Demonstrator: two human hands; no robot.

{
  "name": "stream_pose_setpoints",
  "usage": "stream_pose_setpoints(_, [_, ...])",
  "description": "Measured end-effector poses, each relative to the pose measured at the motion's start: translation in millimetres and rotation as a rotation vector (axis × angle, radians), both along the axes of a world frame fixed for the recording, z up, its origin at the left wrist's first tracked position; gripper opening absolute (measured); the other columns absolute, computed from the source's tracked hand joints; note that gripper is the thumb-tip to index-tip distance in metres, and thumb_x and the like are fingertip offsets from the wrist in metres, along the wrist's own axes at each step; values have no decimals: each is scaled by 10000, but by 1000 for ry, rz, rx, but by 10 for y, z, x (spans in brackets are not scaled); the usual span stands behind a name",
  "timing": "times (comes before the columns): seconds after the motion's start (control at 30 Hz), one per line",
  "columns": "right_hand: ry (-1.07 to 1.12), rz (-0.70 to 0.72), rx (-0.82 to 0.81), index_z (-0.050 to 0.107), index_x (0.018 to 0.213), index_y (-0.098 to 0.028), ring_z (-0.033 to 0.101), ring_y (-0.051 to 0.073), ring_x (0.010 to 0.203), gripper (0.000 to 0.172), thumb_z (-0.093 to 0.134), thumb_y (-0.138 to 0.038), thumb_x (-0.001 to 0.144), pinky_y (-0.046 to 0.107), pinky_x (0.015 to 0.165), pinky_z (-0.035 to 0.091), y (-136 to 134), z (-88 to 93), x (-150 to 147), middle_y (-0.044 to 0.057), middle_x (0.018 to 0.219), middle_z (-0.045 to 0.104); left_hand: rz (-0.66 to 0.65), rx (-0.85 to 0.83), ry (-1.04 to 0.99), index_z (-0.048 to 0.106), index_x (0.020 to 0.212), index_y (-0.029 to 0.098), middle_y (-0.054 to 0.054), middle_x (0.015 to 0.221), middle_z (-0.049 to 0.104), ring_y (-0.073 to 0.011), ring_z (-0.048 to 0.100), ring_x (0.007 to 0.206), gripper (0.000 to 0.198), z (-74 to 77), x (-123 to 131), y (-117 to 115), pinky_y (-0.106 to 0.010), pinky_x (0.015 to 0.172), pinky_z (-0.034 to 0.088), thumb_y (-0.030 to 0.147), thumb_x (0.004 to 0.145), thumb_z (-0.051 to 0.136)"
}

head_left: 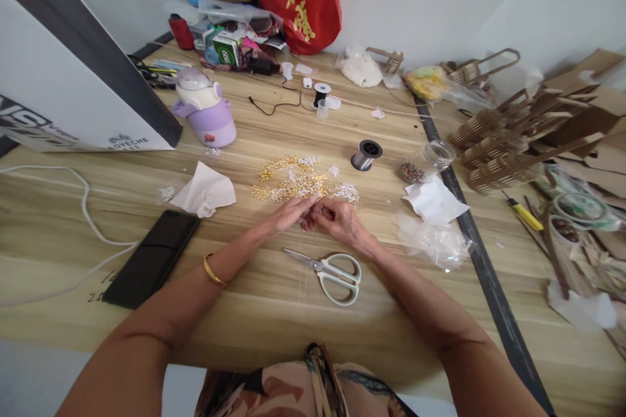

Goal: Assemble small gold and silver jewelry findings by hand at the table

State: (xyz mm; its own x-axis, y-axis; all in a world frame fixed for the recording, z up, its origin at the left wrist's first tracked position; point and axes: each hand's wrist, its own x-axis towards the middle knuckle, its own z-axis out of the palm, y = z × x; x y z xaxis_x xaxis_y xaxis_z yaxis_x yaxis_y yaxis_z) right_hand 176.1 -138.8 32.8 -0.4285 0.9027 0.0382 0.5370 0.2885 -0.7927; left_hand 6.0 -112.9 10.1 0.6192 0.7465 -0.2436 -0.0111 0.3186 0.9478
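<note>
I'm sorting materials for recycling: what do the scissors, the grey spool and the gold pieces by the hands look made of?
Scissors: metal blades, by their grey sheen; smooth, evenly pale handles, probably plastic.
Grey spool: silvery, glossy winding, perhaps wire; dark, smooth top, likely plastic.
Gold pieces: bright glints suggest polished metal or coated plastic.

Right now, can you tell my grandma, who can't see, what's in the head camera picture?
A person's left hand and right hand are close together at the near edge of a pile of tiny gold and silvery pieces on a wooden table. Scissors lie nearer the person; a grey spool and a purple bottle stand farther back.
</note>
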Motion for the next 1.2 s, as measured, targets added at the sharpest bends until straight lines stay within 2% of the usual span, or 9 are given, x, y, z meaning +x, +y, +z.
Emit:
stream_pose_setpoints(0.13, [134,68,-66,558,813,-154,446,78,522,122,516,-257,861,198,513,323,70,10,93,-23,609,580,-51,36,65,649,852,72,-110,729,683,-118,578,561,664,114,-47,5,-219,518,429,701,801,445])
stream_pose_setpoints(0.23, [161,44,-89,566,790,-146,372,66,486,190,550,-325,853,198,467,259,131,-7,149,-46,556,496,-121,80,120,673,875,63,-160,836,715,-112,577,566,663,158,-78,14,-212,508,418,670,839,408])
stream_pose_setpoints(0.4, [229,38,-173,574,784,-144,316,57,476,247,578,-386,832,201,451,223,205,-18,208,-62,547,431,-240,215,155,685,974,106,-108,893,729,-86,582,598,397,83,-102,32,-197,573,450,455,790,640])
stream_pose_setpoints(0.53, [250,4,-202,566,787,-151,273,51,450,243,584,-391,823,196,440,208,236,-7,250,-81,509,373,-226,208,203,681,923,97,-103,822,733,-97,591,596,321,42,-86,37,-211,580,468,372,757,677])
stream_pose_setpoints(0.7, [206,-1,-198,560,788,-149,269,52,444,249,565,-395,829,201,439,184,279,21,312,-82,503,342,-218,208,238,669,848,103,-77,746,721,-101,612,616,262,121,-82,49,-198,589,465,351,763,668])
stream_pose_setpoints(0.9, [188,78,-189,551,797,-150,274,63,475,240,531,-382,856,208,462,204,262,-7,301,-80,522,329,-140,159,249,652,821,110,-26,662,668,-112,624,617,240,148,-178,-39,-213,611,473,324,722,694])
stream_pose_setpoints(1.07, [78,171,-92,563,837,-149,337,78,524,180,493,-307,887,213,512,254,124,-67,173,-62,558,405,-139,280,410,640,805,110,-15,595,644,-106,570,549,202,118,-339,-201,-200,556,414,309,772,617])
stream_pose_setpoints(1.2, [-5,232,-18,556,885,-160,377,89,535,126,475,-256,895,219,541,281,36,-108,93,-47,597,460,-89,449,653,662,771,134,-4,577,629,-115,531,534,177,171,-386,-323,-202,532,360,291,781,580])
